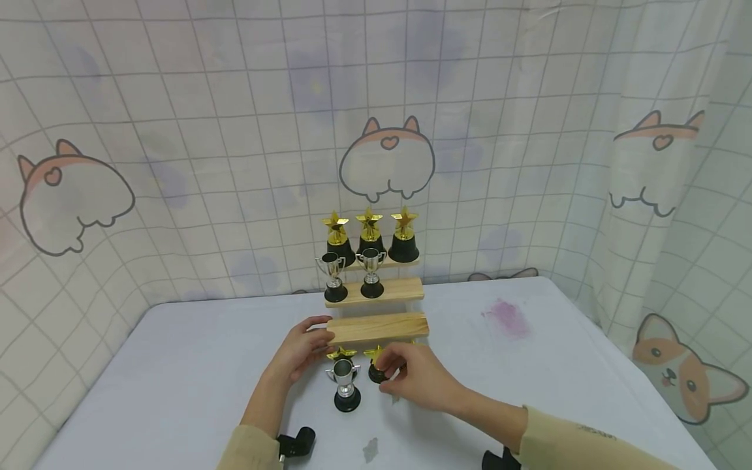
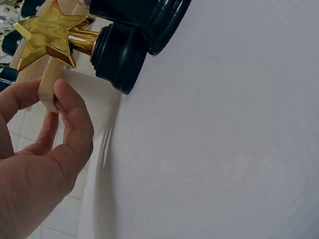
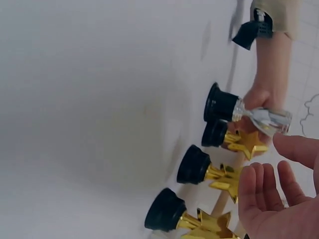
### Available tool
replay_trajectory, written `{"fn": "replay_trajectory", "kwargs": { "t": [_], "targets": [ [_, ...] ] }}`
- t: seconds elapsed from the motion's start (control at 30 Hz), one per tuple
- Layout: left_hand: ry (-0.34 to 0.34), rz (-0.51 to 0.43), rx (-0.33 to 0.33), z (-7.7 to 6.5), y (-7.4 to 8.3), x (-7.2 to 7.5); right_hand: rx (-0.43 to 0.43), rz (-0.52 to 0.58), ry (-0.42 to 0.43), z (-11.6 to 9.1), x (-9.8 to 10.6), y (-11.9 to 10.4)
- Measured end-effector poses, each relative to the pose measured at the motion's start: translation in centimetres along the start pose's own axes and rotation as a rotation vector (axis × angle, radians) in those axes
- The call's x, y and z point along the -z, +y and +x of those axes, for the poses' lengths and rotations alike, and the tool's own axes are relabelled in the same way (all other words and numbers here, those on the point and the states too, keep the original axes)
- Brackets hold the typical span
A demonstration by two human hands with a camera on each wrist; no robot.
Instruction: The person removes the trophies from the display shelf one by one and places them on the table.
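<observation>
My left hand (image 1: pixel 305 346) pinches the left end of the lowest wooden step (image 1: pixel 378 328) of a tiered display stand, thumb and fingertips on either side of it in the left wrist view. My right hand (image 1: pixel 420 378) is at a gold star trophy (image 1: pixel 376 375) with a black base, in front of the stand. In the right wrist view its bent fingers and thumb stand apart, fingertips right by that star. A second star trophy (image 3: pixel 215 133) and a third (image 3: pixel 167 209) flank it. A silver cup trophy (image 1: pixel 346 386) stands in front of the left star.
Two silver cups (image 1: pixel 371 274) stand on the middle step (image 1: pixel 405 290). Three gold star trophies (image 1: pixel 404 241) line the top step. A white cloth covers the table (image 1: pixel 200 378); a checked curtain (image 1: pixel 235 163) hangs behind.
</observation>
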State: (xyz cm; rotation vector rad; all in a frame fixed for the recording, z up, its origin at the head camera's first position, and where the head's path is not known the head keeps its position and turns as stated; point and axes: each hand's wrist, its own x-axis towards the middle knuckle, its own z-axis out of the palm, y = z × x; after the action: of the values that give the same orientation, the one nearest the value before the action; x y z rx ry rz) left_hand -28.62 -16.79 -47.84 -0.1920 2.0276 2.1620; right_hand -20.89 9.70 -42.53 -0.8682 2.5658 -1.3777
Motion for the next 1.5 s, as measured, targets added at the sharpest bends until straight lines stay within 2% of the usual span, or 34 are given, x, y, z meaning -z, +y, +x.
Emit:
{"fn": "replay_trajectory", "kwargs": {
  "t": [0.5,1.07,1.5],
  "targets": [
    [0.003,-0.002,0.007,-0.1,0.1,-0.1,-0.013,-0.021,0.092,1.5,2.4,0.1],
    [0.010,0.015,0.016,-0.2,0.2,-0.1,-0.150,0.110,0.223,4.8,4.6,0.4],
    [0.008,0.015,0.010,-0.1,0.1,-0.2,-0.159,0.150,0.273,6.9,4.8,0.6]
  ]
}}
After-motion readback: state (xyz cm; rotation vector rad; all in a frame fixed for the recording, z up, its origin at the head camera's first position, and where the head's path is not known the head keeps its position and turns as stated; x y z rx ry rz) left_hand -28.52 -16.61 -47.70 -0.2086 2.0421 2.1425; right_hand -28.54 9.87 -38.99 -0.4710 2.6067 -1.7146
